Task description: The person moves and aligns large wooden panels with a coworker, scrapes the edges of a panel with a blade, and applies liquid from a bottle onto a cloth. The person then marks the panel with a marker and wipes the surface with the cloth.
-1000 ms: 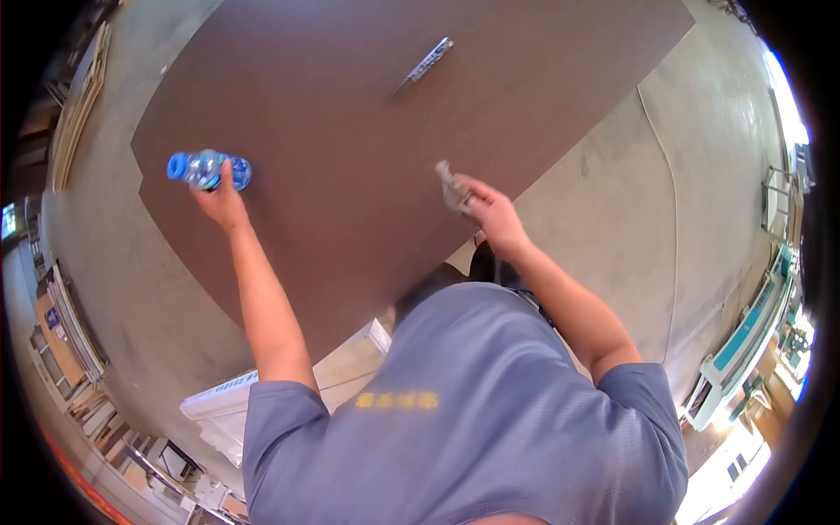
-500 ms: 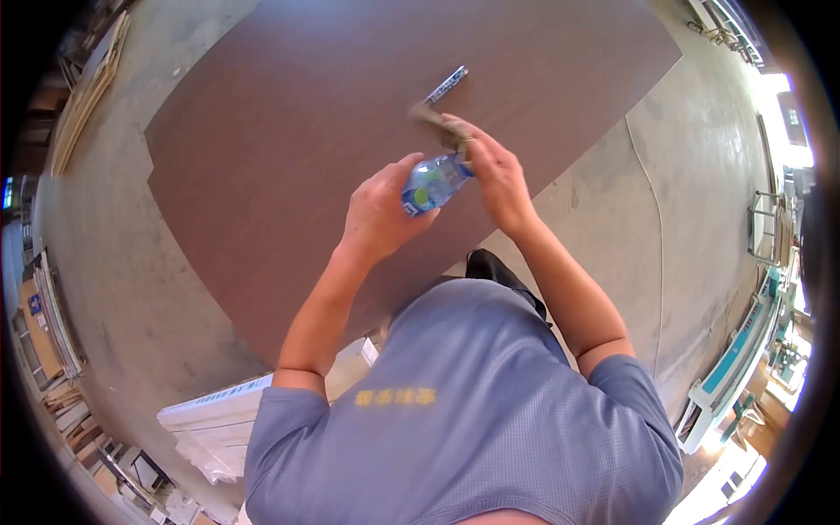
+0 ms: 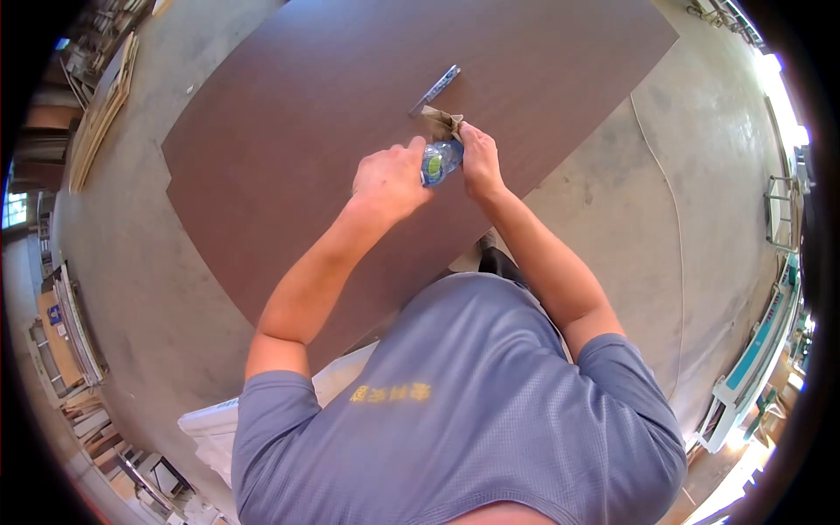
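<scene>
Above the brown board (image 3: pixel 289 166), my left hand (image 3: pixel 391 182) is wrapped round a clear plastic bottle (image 3: pixel 439 161) with a blue and green label. The bottle lies tilted, its neck end toward my right hand (image 3: pixel 480 159). My right hand is closed at that end and also holds a crumpled brownish cloth (image 3: pixel 444 121), which sticks out above the bottle. My right fingers hide the blue cap. Just beyond the cloth, a slim patterned knife-like tool (image 3: pixel 438 86) lies on the board.
A white box (image 3: pixel 210 422) is beside my left elbow, low in view. Stacked boards (image 3: pixel 103 114) stand at the far left. A thin cable (image 3: pixel 669 188) runs over the floor at right, near a teal and white machine (image 3: pixel 754 354).
The bottle has come from the far left to the middle in my left hand. My right hand, with the cloth, has moved up and closed at the bottle's neck end.
</scene>
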A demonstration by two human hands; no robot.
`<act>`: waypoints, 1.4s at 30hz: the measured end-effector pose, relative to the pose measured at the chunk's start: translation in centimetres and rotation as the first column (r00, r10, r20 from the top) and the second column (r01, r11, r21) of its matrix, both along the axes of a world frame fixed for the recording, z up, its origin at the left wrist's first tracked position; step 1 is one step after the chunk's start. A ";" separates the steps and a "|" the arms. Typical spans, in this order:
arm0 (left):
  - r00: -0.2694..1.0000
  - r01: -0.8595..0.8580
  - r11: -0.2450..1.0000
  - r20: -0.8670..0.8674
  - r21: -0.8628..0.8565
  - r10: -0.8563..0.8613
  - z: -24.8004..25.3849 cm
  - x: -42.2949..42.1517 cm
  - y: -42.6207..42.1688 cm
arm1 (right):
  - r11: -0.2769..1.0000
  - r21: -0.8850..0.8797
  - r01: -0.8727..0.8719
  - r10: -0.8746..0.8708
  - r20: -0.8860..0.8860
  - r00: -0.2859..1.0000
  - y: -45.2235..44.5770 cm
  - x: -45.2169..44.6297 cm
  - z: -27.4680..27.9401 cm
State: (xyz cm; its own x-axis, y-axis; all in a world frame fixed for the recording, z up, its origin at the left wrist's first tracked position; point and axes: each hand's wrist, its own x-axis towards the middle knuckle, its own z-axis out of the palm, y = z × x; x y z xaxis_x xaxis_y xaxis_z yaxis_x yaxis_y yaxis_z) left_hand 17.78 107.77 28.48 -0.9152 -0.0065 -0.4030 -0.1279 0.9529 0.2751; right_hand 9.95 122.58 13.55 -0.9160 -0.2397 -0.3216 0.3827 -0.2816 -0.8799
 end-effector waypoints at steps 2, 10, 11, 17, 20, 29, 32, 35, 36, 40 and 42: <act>0.998 0.005 0.999 -0.065 0.042 -0.002 -1.2 0.3 -0.4 | 1.000 -0.003 0.004 -0.004 -0.028 1.000 0.1 -0.2 0.7; 0.771 -0.016 0.789 -0.495 0.614 0.401 -9.7 0.5 -0.3 | 0.829 0.536 0.162 0.318 -0.689 0.651 -2.9 0.0 10.2; 0.724 -0.002 0.797 -0.549 0.604 0.418 -10.8 0.3 -0.5 | 0.781 0.579 0.232 0.415 -0.760 0.500 -3.6 0.3 10.4; 0.669 -0.043 0.802 -0.579 0.596 0.466 -12.8 2.0 -4.1 | 0.875 0.448 -0.183 0.436 -0.565 0.701 -4.4 -0.1 8.9; 0.627 -0.087 0.751 -0.550 0.655 0.552 -13.4 2.2 -8.4 | 0.959 -0.085 -0.270 0.272 0.007 0.962 -2.3 -0.9 8.6; 0.269 -0.339 0.620 -0.558 0.708 0.785 -18.4 -2.1 -19.4 | 0.964 -0.170 -0.202 0.249 0.334 0.909 2.2 -1.2 5.5; 0.301 -0.346 0.561 -0.478 0.752 0.826 -19.0 -1.9 -18.4 | 0.913 0.326 -0.245 0.257 0.006 0.966 3.8 0.7 4.2; 0.303 -0.334 0.505 -0.416 0.796 0.857 -19.8 -1.9 -17.8 | 0.624 0.771 -0.127 0.743 -0.536 0.400 5.0 2.4 -1.8; 0.312 -0.328 0.562 -0.475 0.759 0.823 -20.5 -1.7 -17.6 | 0.516 0.852 -0.089 0.854 -0.504 0.132 4.3 2.6 -2.6; 0.296 -0.491 0.689 -0.642 0.533 0.707 -24.5 2.3 -15.5 | 0.527 0.842 -0.115 0.836 -0.538 -0.105 2.3 4.8 -5.9; 0.360 -0.734 0.631 -0.642 0.252 0.676 -24.6 7.1 -10.8 | 0.487 0.871 -0.066 0.860 -0.492 -0.138 4.3 3.5 -6.5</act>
State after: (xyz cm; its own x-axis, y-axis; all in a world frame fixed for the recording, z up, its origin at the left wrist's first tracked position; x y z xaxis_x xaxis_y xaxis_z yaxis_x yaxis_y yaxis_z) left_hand 24.87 96.98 3.90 -0.5570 -0.7765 0.2947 -0.5869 0.6191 0.5218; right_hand 13.48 126.91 7.03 -0.1759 -0.9535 0.2448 -0.9035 0.0576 -0.4246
